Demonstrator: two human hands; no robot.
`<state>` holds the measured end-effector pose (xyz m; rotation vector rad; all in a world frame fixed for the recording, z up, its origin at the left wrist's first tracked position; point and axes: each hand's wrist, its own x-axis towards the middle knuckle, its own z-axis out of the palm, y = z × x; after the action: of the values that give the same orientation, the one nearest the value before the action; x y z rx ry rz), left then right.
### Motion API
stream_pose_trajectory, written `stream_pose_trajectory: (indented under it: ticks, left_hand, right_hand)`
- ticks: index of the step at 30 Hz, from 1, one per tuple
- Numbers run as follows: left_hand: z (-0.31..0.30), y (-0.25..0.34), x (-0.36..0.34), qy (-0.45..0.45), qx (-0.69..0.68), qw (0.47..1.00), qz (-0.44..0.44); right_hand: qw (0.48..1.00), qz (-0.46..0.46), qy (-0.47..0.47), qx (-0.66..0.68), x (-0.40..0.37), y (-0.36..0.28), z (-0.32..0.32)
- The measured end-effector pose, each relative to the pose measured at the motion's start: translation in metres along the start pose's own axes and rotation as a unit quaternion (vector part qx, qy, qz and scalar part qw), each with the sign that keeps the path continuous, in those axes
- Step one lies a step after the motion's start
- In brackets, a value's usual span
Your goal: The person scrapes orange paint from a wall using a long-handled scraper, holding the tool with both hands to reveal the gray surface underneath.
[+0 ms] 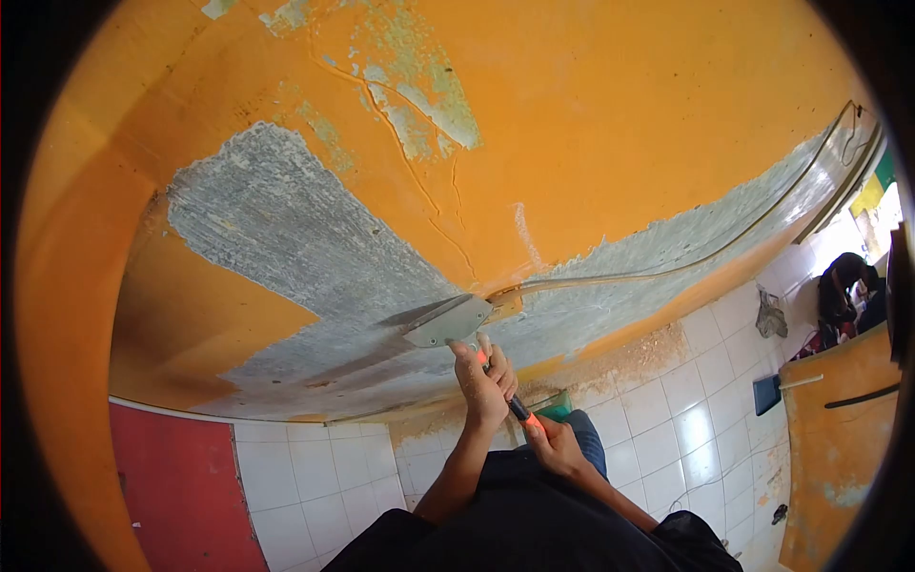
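Note:
A scraper with a wide grey blade (446, 323) and an orange-and-black handle (518, 408) is in both my hands. My left hand (484, 381) wraps the handle just below the blade. Lower down, my right hand (556, 446) is closed around the orange end of the handle. The blade lies at the edge of a bare grey strip (305, 229) on the orange wall (610, 114), beside a cable (610, 277). Whether its edge touches the wall is hard to tell. Cracked and peeling paint (419, 114) shows above the blade.
White floor tiles (667, 419) carry paint crumbs along the wall. A red door or panel (181, 486) is at the lower left. To the right are an orange surface (839, 419), a blue dustpan-like object (766, 394), a hanging bag (770, 315) and a dark-clothed person (841, 291).

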<state>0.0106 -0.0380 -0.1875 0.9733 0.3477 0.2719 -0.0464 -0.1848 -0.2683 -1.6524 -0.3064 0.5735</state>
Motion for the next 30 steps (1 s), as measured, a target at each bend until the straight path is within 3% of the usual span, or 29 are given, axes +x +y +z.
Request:
stream_pose_trajectory:
  ticks: [3, 5, 8, 12, 14, 17, 30]
  left_hand:
    - [-0.003, -0.005, 0.003, -0.007, 0.005, 1.000, 0.009]
    - [0.000, 0.001, 0.001, -0.009, -0.007, 1.000, 0.002]
    - [-0.003, -0.007, 0.002, 0.006, -0.009, 1.000, 0.003]
    - [0.001, -0.002, 0.000, -0.006, 0.000, 1.000, 0.013]
    - [0.001, -0.006, 0.002, 0.001, -0.016, 1.000, 0.004]
    - [0.004, 0.000, 0.002, -0.003, -0.021, 1.000, 0.016]
    - [0.004, 0.000, 0.001, 0.000, 0.010, 1.000, 0.016]
  right_hand:
    - [0.999, 0.009, -0.011, -0.050, 0.006, 0.016, 0.000]
    - [0.995, -0.062, 0.020, -0.071, 0.006, 0.017, 0.002]
    - [1.000, 0.003, -0.004, -0.028, 0.003, 0.001, -0.003]
    - [0.997, -0.048, 0.018, -0.052, 0.003, -0.005, -0.004]
    - [0.999, 0.030, -0.010, -0.002, 0.002, -0.011, -0.007]
    - [0.998, -0.022, 0.016, -0.055, 0.007, -0.004, -0.007]
    - [0.999, -0.005, 0.006, -0.047, 0.007, 0.013, -0.003]
